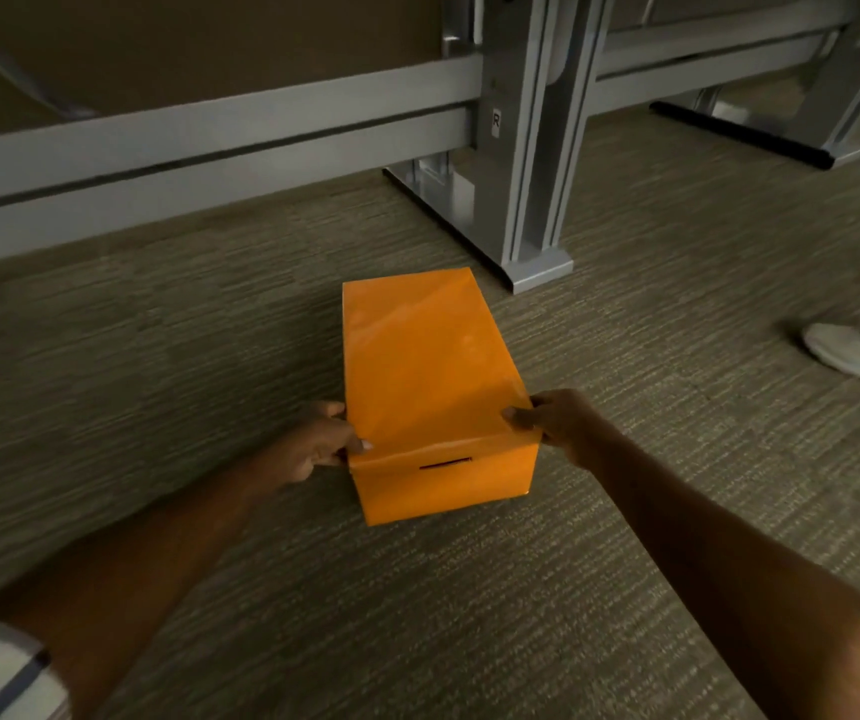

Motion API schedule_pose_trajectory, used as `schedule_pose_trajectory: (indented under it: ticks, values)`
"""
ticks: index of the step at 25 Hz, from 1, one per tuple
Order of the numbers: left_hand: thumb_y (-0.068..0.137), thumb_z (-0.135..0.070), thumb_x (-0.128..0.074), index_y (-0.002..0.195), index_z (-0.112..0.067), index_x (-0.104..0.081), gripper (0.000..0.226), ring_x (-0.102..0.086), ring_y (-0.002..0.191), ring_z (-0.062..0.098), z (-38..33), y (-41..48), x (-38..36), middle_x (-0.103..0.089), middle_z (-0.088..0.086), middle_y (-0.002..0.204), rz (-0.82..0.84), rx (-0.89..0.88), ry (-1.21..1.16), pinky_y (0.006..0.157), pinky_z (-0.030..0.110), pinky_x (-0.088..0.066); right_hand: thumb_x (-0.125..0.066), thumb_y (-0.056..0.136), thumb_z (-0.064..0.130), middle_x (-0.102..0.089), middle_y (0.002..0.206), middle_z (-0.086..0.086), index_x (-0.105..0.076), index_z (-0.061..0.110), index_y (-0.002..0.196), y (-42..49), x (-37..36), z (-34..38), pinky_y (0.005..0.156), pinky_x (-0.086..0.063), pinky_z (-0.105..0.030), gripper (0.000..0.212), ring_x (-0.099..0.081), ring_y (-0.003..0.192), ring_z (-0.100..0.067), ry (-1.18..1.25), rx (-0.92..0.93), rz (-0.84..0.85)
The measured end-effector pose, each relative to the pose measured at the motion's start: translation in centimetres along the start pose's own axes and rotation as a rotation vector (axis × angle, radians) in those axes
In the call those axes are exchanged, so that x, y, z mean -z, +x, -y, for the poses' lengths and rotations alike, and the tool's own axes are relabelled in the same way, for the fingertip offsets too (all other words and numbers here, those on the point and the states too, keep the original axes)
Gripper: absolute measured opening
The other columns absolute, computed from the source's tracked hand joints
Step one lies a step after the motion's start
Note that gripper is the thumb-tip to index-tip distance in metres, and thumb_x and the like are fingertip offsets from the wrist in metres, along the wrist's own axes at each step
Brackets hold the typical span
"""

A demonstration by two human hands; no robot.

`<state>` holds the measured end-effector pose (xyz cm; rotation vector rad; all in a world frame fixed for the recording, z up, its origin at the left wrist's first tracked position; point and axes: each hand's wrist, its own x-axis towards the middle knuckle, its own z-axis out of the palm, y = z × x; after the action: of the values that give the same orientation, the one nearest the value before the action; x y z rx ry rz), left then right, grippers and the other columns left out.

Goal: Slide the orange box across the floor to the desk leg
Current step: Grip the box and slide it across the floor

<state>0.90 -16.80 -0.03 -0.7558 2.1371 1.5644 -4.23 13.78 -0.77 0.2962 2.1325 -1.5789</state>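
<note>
Two hands, left hand point(316, 445) and right hand point(560, 424), grip the box point(430, 376) on the floor point(157, 356) near the desk leg point(526, 200).

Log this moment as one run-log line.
stage: sliding | orange box on carpet, short of desk leg | left hand and right hand grip near corners

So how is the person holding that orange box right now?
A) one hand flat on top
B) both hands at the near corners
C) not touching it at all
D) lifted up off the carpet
B: the left hand and the right hand each grip a near corner of the orange box, which sits on the carpet.
</note>
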Motion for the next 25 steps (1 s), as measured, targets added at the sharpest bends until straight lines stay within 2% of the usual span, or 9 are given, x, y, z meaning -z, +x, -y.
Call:
schedule_pose_trajectory:
  ticks: [2,5,10,12,15,18,21,23,25]
  values:
    - [0.078,0.005,-0.075,0.158,-0.012,-0.026,0.095,-0.048,0.136,0.034,0.3,-1.5,2.4,-0.049,0.014,0.151,0.006,0.007,-0.013,0.106,0.048,-0.047,-0.074,0.084,0.012,-0.066,0.11,-0.016,-0.062,-0.007,0.123,-0.6,-1.6,1.2,0.093,-0.05,-0.045,0.045,-0.062,0.09,-0.025,0.009,0.034,0.055]
    - [0.078,0.007,-0.075,0.155,-0.01,-0.029,0.091,-0.054,0.13,0.033,2.1,-4.6,6.8,-0.053,0.014,0.146,-0.025,0.027,-0.044,0.09,0.043,-0.053,-0.077,0.082,0.011,-0.066,0.118,-0.021,-0.06,-0.008,0.124,-1.4,-5.3,3.2,0.093,-0.052,-0.044,0.05,-0.063,0.094,-0.027,-0.02,0.05,0.132]
    - [0.081,0.012,-0.07,0.137,-0.009,-0.052,0.063,-0.067,0.103,0.03,7.9,-9.9,14.5,-0.066,0.011,0.128,-0.069,0.003,-0.124,0.086,0.049,-0.06,-0.08,0.079,0.012,-0.068,0.121,-0.021,-0.065,-0.004,0.122,-3.0,-14.1,5.5,0.097,-0.052,-0.049,0.049,-0.065,0.1,-0.031,-0.053,0.078,0.252]
    - [0.082,0.015,-0.066,0.139,-0.009,-0.05,0.064,-0.067,0.09,0.024,10.5,-12.1,16.6,-0.066,0.009,0.118,-0.118,-0.003,-0.145,0.068,0.034,-0.063,-0.078,0.08,0.008,-0.068,0.123,-0.021,-0.064,-0.003,0.124,-3.3,-18.0,5.5,0.097,-0.052,-0.049,0.048,-0.066,0.101,-0.03,-0.053,0.105,0.304]
    - [0.079,0.017,-0.07,0.148,-0.007,-0.042,0.078,-0.062,0.103,0.025,14.9,-14.5,19.5,-0.057,0.012,0.135,-0.194,0.006,-0.13,0.059,0.023,-0.061,-0.075,0.082,0.006,-0.069,0.122,-0.02,-0.065,0.0,0.125,-4.2,-23.9,4.4,0.09,-0.052,-0.044,0.044,-0.066,0.102,-0.029,-0.057,0.14,0.369]
    - [0.079,0.022,-0.066,0.151,-0.004,-0.035,0.083,-0.06,0.103,0.023,19.5,-15.5,21.5,-0.051,0.013,0.139,-0.268,0.029,-0.133,0.054,0.023,-0.059,-0.071,0.086,0.005,-0.066,0.126,-0.017,-0.063,0.001,0.128,-5.2,-28.8,1.8,0.099,-0.05,-0.051,0.043,-0.063,0.115,-0.035,-0.021,0.079,0.42]
    - [0.084,0.021,-0.058,0.153,-0.007,-0.032,0.079,-0.059,0.105,0.029,23.7,-15.3,20.7,-0.047,0.021,0.149,-0.345,0.063,-0.174,0.07,0.041,-0.055,-0.064,0.093,0.007,-0.064,0.128,-0.021,-0.059,0.0,0.131,-5.7,-31.7,-2.3,0.101,-0.047,-0.059,0.038,-0.06,0.118,-0.042,-0.032,0.059,0.446]
    - [0.089,-0.002,-0.062,0.158,-0.017,-0.025,0.08,-0.053,0.126,0.032,25.7,-15.2,19.5,-0.042,0.016,0.156,-0.371,0.059,-0.147,0.095,0.049,-0.051,-0.063,0.094,0.016,-0.065,0.127,-0.02,-0.06,0.005,0.13,-5.8,-32.7,-4.4,0.097,-0.049,-0.062,0.037,-0.063,0.113,-0.041,-0.045,0.108,0.42]
    - [0.085,-0.033,-0.073,0.161,-0.029,-0.012,0.098,-0.043,0.141,0.031,26.0,-15.3,18.6,-0.033,0.005,0.163,-0.363,0.076,-0.176,0.11,0.051,-0.043,-0.064,0.094,0.024,-0.065,0.129,-0.015,-0.058,0.01,0.134,-5.4,-33.1,-5.0,0.097,-0.05,-0.059,0.043,-0.063,0.112,-0.036,-0.041,0.101,0.416]
